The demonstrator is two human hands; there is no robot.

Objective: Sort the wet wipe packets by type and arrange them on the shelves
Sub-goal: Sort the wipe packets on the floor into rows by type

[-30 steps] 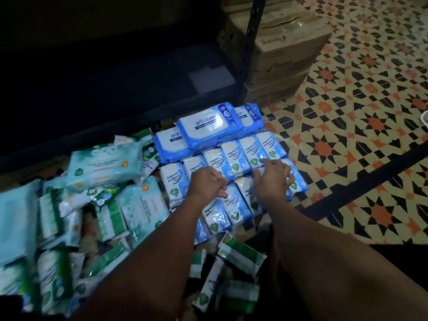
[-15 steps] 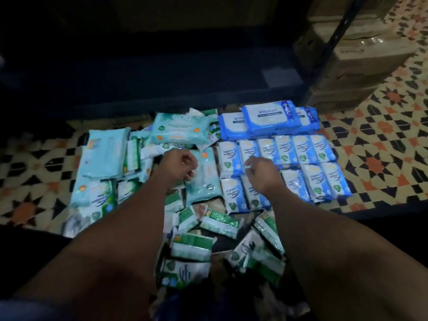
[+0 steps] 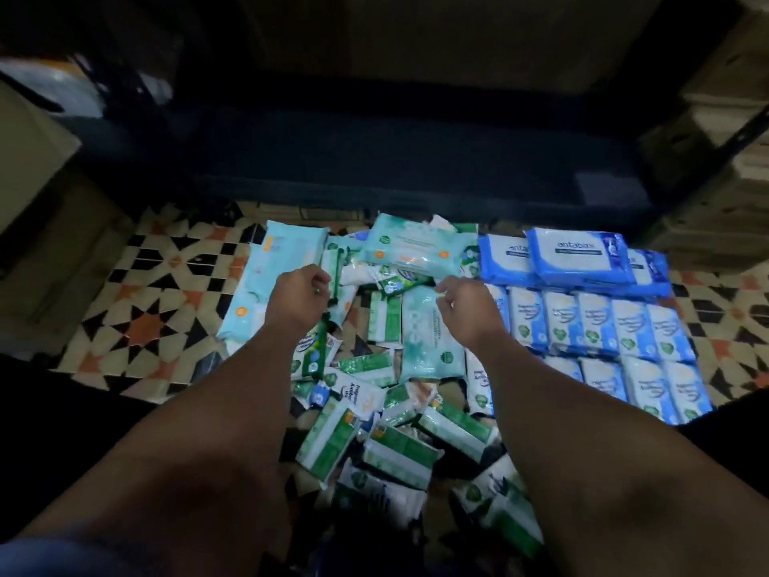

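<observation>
Green packets (image 3: 385,318) heaped between the curled, empty-looking left hand (image 3: 297,295) and right hand (image 3: 466,308) could slide into the sorted blue rows (image 3: 599,326) beyond the right hand.

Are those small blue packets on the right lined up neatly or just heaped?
Lined up: the small blue and white wipe packets lie flat, side by side in two rows, unlike the jumbled green packets nearer the person.
</observation>
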